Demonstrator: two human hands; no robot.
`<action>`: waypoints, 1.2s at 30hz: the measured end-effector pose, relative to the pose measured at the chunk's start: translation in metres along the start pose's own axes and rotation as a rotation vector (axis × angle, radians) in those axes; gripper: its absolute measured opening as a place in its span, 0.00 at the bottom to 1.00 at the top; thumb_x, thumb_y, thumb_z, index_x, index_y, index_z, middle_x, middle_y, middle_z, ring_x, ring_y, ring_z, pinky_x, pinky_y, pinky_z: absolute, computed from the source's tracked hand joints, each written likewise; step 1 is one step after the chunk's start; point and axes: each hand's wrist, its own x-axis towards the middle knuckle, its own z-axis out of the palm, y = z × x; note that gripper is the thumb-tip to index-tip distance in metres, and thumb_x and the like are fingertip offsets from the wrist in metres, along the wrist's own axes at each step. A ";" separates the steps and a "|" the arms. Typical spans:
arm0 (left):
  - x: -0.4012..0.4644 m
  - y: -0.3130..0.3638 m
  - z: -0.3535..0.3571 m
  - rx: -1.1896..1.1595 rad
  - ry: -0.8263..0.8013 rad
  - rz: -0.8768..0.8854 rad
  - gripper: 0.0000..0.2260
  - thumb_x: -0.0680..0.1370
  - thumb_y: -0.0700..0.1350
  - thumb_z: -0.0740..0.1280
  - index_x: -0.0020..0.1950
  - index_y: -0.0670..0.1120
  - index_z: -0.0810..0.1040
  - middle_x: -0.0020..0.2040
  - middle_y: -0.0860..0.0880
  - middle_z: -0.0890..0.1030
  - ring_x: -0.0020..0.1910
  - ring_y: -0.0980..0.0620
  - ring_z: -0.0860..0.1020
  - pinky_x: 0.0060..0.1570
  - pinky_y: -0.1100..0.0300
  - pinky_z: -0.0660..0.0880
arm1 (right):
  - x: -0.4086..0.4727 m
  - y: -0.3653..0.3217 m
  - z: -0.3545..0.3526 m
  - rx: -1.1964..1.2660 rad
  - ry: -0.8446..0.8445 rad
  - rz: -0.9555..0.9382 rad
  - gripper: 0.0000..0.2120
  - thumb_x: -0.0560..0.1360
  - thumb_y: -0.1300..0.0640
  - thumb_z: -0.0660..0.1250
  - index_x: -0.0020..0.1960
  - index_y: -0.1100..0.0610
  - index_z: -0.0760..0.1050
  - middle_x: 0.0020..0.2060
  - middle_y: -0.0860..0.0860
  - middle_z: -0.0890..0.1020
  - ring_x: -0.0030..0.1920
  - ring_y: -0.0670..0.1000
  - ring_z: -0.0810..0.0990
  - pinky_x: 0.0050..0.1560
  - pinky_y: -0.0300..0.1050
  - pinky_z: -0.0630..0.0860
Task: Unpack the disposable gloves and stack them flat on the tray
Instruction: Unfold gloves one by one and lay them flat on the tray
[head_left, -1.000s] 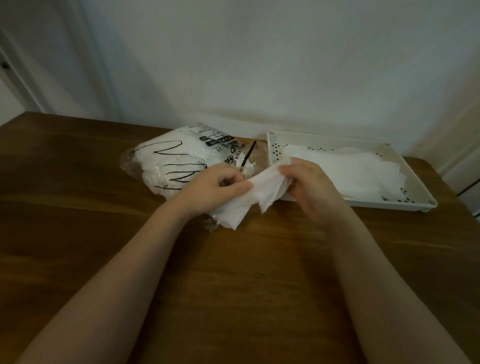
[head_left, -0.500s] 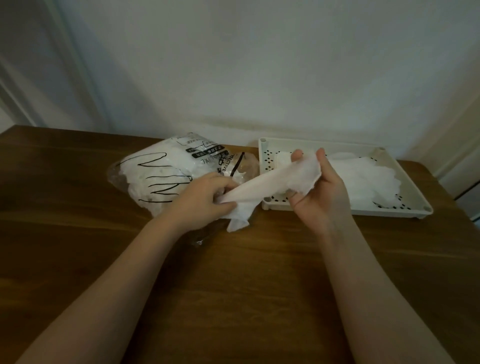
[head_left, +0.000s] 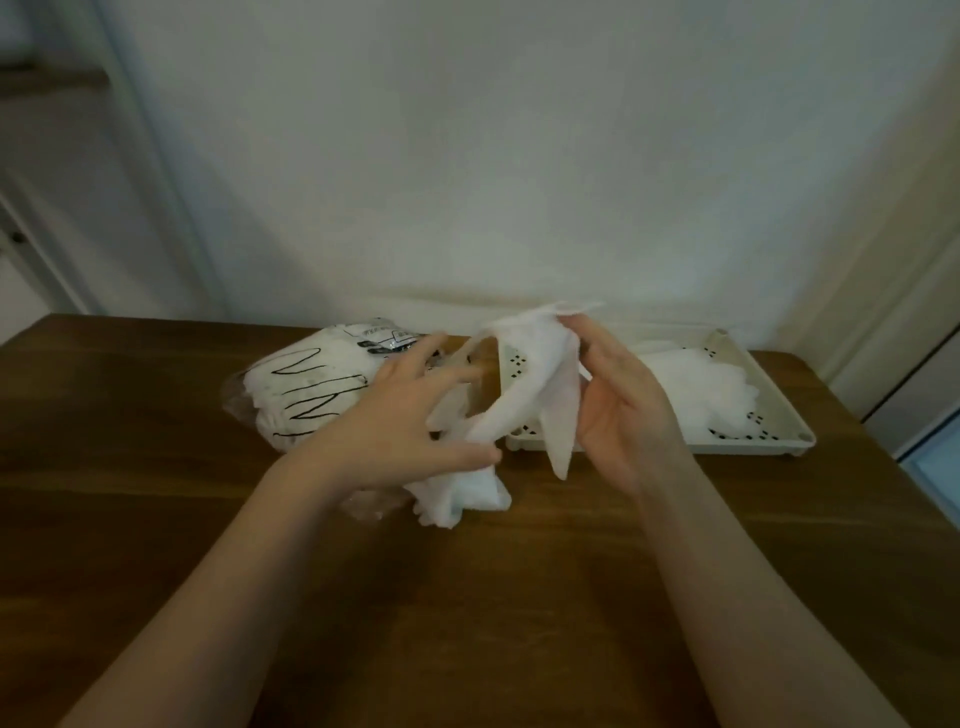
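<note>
both forearms bare up to the frame edge, no sleeves showing. left hand (head_left: 400, 415) and right hand (head_left: 621, 410) bare too: no gloves, rings, watch or wristbands. slim wrists, nails too blurred to make out

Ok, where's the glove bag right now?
In the head view the glove bag lies on the table, left of the tray, just behind the left hand.
</note>
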 end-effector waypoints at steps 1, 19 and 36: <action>-0.001 0.011 -0.003 -0.074 0.114 0.026 0.36 0.66 0.65 0.67 0.71 0.59 0.62 0.76 0.60 0.46 0.75 0.54 0.47 0.71 0.47 0.56 | -0.002 -0.002 0.001 -0.071 -0.042 0.003 0.18 0.77 0.59 0.60 0.67 0.61 0.71 0.57 0.53 0.79 0.56 0.54 0.78 0.54 0.53 0.77; 0.056 0.071 -0.015 -1.124 -0.014 -0.067 0.03 0.74 0.40 0.68 0.41 0.43 0.75 0.40 0.48 0.79 0.41 0.51 0.79 0.36 0.63 0.78 | -0.028 -0.069 -0.030 -1.073 0.112 0.079 0.06 0.78 0.56 0.64 0.53 0.53 0.77 0.42 0.51 0.84 0.40 0.51 0.84 0.40 0.44 0.82; 0.116 0.121 -0.003 -1.413 -0.338 0.047 0.09 0.66 0.34 0.67 0.38 0.44 0.68 0.37 0.47 0.73 0.35 0.55 0.73 0.31 0.66 0.73 | 0.000 -0.099 -0.094 -0.123 0.212 0.194 0.16 0.82 0.52 0.53 0.61 0.59 0.72 0.56 0.57 0.81 0.55 0.57 0.81 0.43 0.54 0.81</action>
